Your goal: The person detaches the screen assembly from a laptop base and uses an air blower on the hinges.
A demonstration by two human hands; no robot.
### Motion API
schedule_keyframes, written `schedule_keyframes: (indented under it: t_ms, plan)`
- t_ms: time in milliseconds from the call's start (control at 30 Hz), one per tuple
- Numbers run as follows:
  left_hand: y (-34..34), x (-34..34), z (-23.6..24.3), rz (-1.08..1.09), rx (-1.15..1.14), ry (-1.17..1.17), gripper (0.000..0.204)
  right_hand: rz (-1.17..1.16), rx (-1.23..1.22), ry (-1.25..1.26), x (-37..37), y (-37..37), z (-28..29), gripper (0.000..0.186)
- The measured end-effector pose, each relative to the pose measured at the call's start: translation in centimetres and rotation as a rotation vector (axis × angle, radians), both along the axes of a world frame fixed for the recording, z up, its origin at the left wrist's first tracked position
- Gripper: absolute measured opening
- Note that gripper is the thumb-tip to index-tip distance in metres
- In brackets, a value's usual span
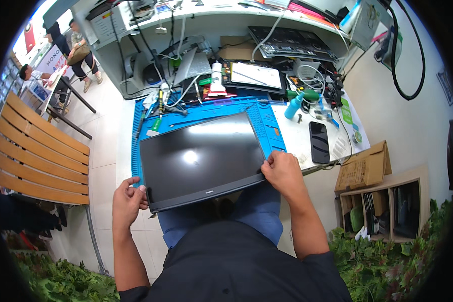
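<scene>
A black laptop screen panel (201,158) lies glass-up, its far part on a blue work mat (267,121) and its near edge hanging over my lap. My left hand (128,199) grips the panel's near left corner, with the fingers curled around the bezel. My right hand (283,170) holds the near right corner, thumb and fingertips pinching the edge. The screen is dark and reflects a lamp.
A black phone (319,142) lies on the bench right of the mat. Behind it are a teal bottle (293,106), screwdrivers (158,103), cables and an opened laptop (254,75). A cardboard box (365,166) tops a wooden shelf at right. A wooden bench (35,156) and seated people are at left.
</scene>
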State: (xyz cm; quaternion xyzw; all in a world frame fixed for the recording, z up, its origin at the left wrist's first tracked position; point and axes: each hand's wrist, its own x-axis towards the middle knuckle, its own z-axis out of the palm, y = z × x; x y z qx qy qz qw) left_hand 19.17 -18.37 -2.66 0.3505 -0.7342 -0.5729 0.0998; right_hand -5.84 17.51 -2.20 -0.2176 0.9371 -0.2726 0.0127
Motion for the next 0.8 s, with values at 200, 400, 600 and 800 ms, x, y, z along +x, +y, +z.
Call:
schedule_keyframes:
  t_ms: [200,400,600,800]
  plan:
    - [1.0,0.7,-0.2,-0.098,0.435,0.209,0.038,-0.016,-0.071,-0.098,-1.0,1.0,0.3,0.023]
    - [2.7,4.7,-2.9,-0.119,0.617,0.361,0.049,0.101,-0.097,-0.064,-1.4,1.6,1.5,0.021]
    - [6.0,6.6,-4.7,-0.149,0.661,0.336,0.057,0.384,0.001,0.095,-6.1,-1.2,1.9,0.019]
    - [8.8,5.5,-6.1,-0.171,0.693,0.229,0.050,0.509,0.124,0.129,-10.0,-3.7,1.3,0.019]
